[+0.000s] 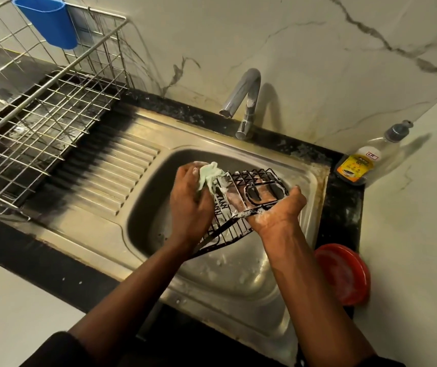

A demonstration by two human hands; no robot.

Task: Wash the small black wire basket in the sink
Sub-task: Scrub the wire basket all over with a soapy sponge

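Observation:
The small black wire basket (241, 201) is held tilted above the steel sink (238, 284), with soap foam on its wires. My right hand (278, 213) grips its right side from below, fingers curled around the wires. My left hand (189, 205) clutches a pale green soapy scrub cloth (209, 174) and presses it against the basket's upper left edge. Suds lie on the sink floor beneath the basket.
A chrome tap (246, 99) stands behind the basin; no water is visible. A large metal dish rack (40, 109) with a blue cup holder (48, 21) sits on the left. A dish soap bottle (365, 160) and a red plate (344, 274) are on the right counter.

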